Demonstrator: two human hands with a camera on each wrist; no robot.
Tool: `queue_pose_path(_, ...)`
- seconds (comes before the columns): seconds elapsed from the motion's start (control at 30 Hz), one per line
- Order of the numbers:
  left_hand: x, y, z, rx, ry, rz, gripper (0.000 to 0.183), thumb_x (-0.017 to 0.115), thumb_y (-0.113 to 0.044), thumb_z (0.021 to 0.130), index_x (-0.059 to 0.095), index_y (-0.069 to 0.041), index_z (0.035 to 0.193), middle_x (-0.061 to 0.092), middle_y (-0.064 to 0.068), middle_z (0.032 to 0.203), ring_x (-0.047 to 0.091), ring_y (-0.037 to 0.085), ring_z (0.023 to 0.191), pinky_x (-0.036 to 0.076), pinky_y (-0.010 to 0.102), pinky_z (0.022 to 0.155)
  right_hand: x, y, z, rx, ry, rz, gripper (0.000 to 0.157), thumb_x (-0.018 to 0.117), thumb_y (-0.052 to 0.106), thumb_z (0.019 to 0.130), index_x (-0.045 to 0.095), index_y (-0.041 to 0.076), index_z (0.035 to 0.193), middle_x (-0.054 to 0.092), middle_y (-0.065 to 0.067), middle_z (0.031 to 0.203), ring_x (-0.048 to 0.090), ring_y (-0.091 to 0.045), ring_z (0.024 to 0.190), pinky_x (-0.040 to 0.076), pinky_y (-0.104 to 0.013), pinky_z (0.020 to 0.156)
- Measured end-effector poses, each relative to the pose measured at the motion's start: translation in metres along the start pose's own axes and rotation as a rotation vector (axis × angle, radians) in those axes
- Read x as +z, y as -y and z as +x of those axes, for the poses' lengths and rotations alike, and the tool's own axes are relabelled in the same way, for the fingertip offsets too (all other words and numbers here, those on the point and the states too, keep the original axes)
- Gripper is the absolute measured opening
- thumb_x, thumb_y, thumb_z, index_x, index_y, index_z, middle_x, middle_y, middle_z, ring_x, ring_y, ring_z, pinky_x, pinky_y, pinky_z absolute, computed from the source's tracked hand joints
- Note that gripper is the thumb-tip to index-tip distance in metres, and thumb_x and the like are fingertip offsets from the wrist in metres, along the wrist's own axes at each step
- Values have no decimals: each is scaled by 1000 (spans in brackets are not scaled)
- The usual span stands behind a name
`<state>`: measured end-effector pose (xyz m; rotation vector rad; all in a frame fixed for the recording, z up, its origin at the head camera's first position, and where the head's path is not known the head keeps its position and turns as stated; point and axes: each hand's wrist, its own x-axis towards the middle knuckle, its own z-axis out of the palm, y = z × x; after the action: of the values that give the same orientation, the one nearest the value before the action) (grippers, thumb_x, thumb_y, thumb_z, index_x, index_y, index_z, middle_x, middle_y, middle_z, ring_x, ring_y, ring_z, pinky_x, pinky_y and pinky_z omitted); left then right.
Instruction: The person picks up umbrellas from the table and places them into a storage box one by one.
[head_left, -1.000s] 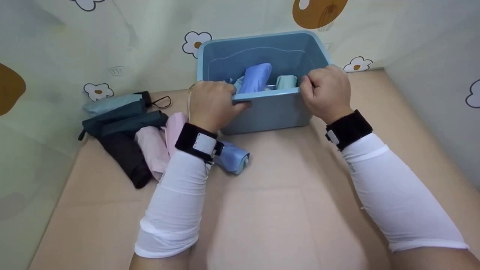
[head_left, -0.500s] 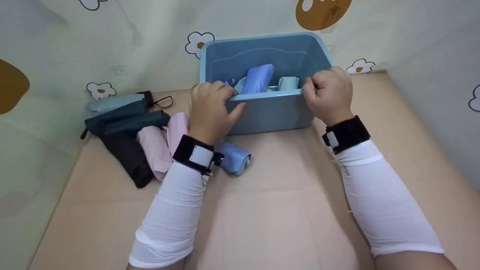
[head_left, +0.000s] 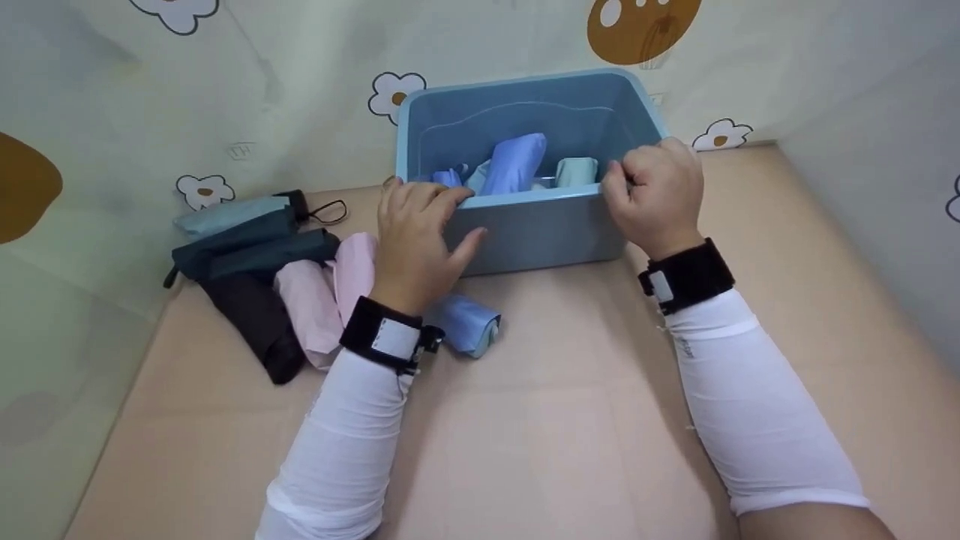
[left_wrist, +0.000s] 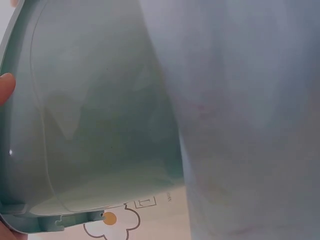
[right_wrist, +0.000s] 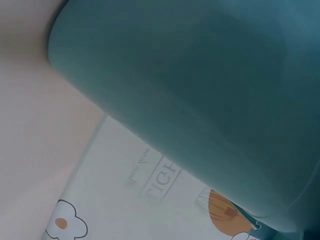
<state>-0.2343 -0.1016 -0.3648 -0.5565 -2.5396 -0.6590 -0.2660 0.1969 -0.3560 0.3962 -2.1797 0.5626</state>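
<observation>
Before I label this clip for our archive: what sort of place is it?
Probably a staged tabletop booth: flower-print sheets as walls, tan surface, blue bin, folded umbrellas.

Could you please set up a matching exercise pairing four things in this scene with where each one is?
Things:
1. periwinkle folded umbrella
2. black folded umbrella
3. right hand
4. left hand

Places:
A. gripping the bin's near right corner
B. inside the blue bin
C. fingers over the bin's near left rim
D. on the table left of the bin

Pairs: 1-B, 2-D, 3-A, 4-C
</observation>
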Motion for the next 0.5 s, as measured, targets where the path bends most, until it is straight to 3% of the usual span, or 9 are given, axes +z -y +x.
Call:
queue_pose_path(0.3, -2, -2, -5, 2, 1, 4, 51, 74, -40, 96, 66, -16, 141, 65, 8, 131, 50, 30, 134, 14, 56, 130, 0, -1, -1, -5, 0, 4, 46, 55, 19, 93, 44, 4, 51, 41, -12, 50, 41, -35, 59, 30, -44, 64)
queue_pose_path(0.43, -15, -15, -12, 6, -12, -15, 54, 74, -40, 96, 63, -15, 143, 62, 10, 136, 49, 31, 137, 14, 59, 129, -1, -1, 0, -8, 10, 2, 47, 54, 20, 94, 43, 4, 51, 41, -12, 51, 40, -35, 59, 30, -44, 63)
queue_pose_path(0.5, -25, -25, -16, 29, -29, -35, 53, 74, -39, 96, 64, -15, 142, 62, 11, 136, 51, 32, 134, 21, 59, 125, -2, -2, 0, -6, 14, 1, 47, 54, 20, 94, 44, 4, 51, 41, -12, 51, 40, -36, 59, 30, -44, 64)
